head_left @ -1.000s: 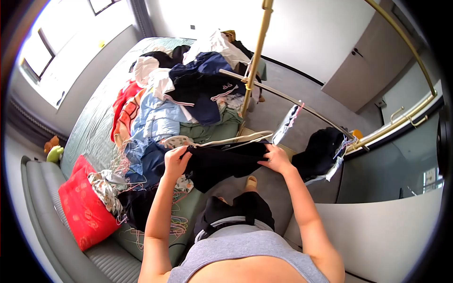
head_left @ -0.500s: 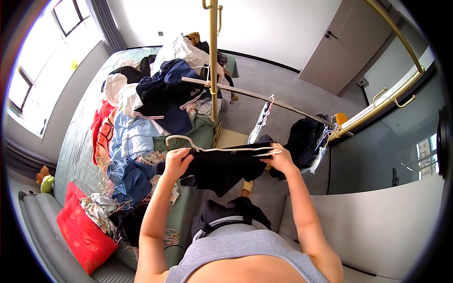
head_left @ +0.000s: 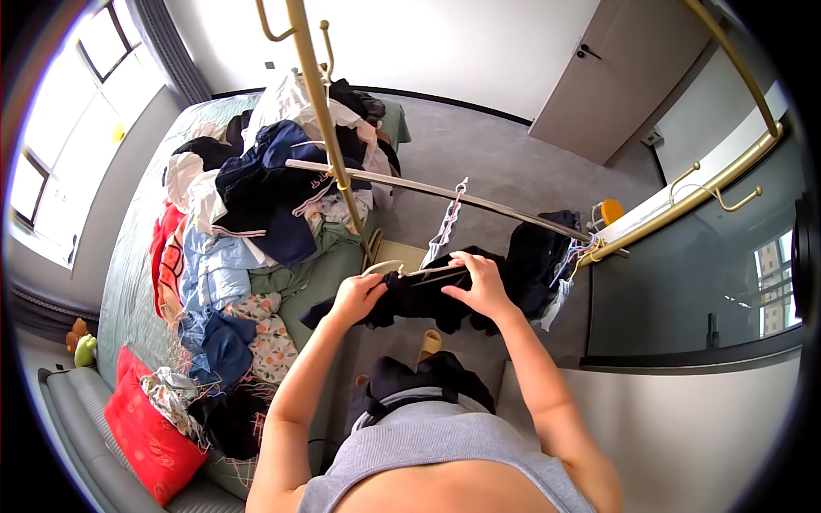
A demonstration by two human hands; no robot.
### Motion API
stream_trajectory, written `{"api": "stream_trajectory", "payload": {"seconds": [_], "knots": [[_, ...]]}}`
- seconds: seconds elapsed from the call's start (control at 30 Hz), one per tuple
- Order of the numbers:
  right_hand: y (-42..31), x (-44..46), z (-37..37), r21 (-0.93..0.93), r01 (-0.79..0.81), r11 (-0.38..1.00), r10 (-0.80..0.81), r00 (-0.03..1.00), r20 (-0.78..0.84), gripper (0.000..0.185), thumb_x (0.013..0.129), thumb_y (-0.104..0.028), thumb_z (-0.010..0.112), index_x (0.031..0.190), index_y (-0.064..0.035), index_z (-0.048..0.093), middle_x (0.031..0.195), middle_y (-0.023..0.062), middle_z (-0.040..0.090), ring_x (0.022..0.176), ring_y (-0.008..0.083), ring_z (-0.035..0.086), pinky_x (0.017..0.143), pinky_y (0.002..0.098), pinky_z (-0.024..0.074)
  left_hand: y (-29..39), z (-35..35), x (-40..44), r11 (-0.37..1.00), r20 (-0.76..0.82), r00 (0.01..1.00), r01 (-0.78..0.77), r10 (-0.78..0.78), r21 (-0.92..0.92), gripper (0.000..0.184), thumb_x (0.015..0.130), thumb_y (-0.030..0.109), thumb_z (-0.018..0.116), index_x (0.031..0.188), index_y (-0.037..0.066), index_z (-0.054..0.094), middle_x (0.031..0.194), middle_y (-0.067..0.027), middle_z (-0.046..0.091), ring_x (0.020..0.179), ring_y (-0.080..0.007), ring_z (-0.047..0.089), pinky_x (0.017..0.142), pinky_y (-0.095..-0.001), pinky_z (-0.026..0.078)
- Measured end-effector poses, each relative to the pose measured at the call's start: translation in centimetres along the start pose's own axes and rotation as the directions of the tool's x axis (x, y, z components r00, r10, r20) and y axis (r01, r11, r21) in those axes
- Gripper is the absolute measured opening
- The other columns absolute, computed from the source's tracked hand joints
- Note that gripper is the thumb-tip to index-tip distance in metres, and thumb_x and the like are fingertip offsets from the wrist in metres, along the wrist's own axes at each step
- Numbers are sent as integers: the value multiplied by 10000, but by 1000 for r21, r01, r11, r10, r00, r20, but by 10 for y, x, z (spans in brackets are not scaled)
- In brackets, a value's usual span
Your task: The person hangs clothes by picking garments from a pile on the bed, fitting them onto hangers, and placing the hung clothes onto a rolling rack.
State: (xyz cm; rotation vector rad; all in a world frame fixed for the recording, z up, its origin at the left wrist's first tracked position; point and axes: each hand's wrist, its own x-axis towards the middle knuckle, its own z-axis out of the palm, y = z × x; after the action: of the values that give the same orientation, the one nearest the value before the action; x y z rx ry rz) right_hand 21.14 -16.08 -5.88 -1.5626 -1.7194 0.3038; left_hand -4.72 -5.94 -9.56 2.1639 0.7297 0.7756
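A white clothes hanger [head_left: 386, 268] with a black garment [head_left: 419, 301] on it is held out in front of my body. My left hand [head_left: 357, 299] is closed round the hanger's left side, below the hook, with the black cloth bunched against it. At the other end, my right hand [head_left: 481, 287] has its thumb and fingers apart. Its fingertips touch the hanger's right end, and the thumb lies lower, over the black cloth. Beyond the hands, a metal rail [head_left: 462, 195] carries a multi-hole hanger [head_left: 446, 224] and dark clothes [head_left: 537, 256] at its right.
A gold stand post [head_left: 321, 111] rises left of the rail. The bed [head_left: 141, 218] bears a large pile of clothes [head_left: 265, 192]. Loose wire hangers [head_left: 256, 419] and a red cushion [head_left: 154, 427] lie at lower left. A dark glossy panel [head_left: 667, 299] borders the right.
The hanger and black garment have moved slightly, and my hands have come closer together. My right hand's thumb and fingers have spread apart. The view has shifted, with the stand now farther left.
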Motion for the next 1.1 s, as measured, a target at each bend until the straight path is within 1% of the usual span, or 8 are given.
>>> {"api": "stream_trajectory", "payload": {"seconds": [0.1, 0.2, 0.27, 0.5, 0.67, 0.97, 1.0, 1.1], "knots": [[32, -3, -7, -185, -68, 980, 96, 985, 145, 179, 706, -260, 729, 750, -107, 648, 728, 17, 637, 783, 217, 588, 767, 362, 409, -2, 26, 18, 995, -10, 996, -86, 86, -49, 105, 818, 82, 595, 815, -19, 564, 658, -181, 515, 617, -375, 530, 568, -392, 432], [65, -14, -19, -111, 12, 994, -13, 1000, -6, 180, 719, -252, 721, 681, -91, 650, 620, 18, 623, 643, 222, 582, 612, 345, 429, -15, 27, 35, 995, -138, 986, -89, 94, 48, 101, 845, 87, 568, 831, -11, 588, 710, -193, 564, 669, -361, 576, 583, -373, 455], [95, -26, -31, -46, -27, 999, 24, 997, -68, 183, 722, -215, 722, 641, -69, 649, 563, 37, 610, 531, 227, 566, 542, 331, 431, -40, 21, 37, 979, -182, 982, 87, -53, 184, 124, 838, 123, 579, 820, 2, 600, 741, -165, 603, 681, -340, 588, 596, -372, 464], [81, -52, -42, 229, -369, 901, 320, 921, 223, 226, 745, -236, 729, 706, -36, 631, 566, 75, 587, 487, 169, 547, 493, 278, 409, -51, 49, 68, 953, -44, 991, -108, 126, 284, 125, 832, 159, 586, 790, 46, 621, 776, -83, 634, 791, -269, 585, 763, -362, 419], [116, -108, -74, 245, -531, 811, 533, 844, 62, 258, 761, -215, 739, 657, -17, 611, 483, -19, 456, 476, 35, 374, 442, 239, 307, -94, 58, 80, 948, 30, 1000, -12, 2, 317, 157, 854, 188, 565, 845, 53, 645, 809, -88, 647, 808, -288, 592, 757, -379, 434], [75, -166, -101, 371, -836, 404, 893, 449, 39, 314, 845, -266, 647, 675, -2, 638, 494, -23, 490, 467, 53, 420, 447, 256, 325, -74, 160, 132, 942, 133, 936, 311, -327, 125, 309, 843, 224, 565, 1112, 74, 546, 1054, -143, 605, 949, -335, 576, 811, -406, 465], [76, -172, -93, 337, -770, 543, 833, 543, -103, 326, 842, -281, 644, 687, 6, 633, 492, 25, 521, 462, 91, 456, 454, 284, 357, -81, 178, 135, 948, 109, 949, 279, -297, 154, 332, 833, 235, 575, 1123, 82, 528, 1069, -160, 590, 967, -343, 567, 814, -414, 465], [69, -170, -86, 111, -829, 549, 805, 488, -336, 332, 833, -303, 643, 710, 5, 632, 516, 77, 539, 465, 139, 493, 474, 303, 385, -72, 207, 148, 946, 154, 944, 260, -291, 194, 389, 812, 234, 583, 1159, 87, 488, 1114, -192, 545, 981, -369, 555, 823, -438, 460]]}}
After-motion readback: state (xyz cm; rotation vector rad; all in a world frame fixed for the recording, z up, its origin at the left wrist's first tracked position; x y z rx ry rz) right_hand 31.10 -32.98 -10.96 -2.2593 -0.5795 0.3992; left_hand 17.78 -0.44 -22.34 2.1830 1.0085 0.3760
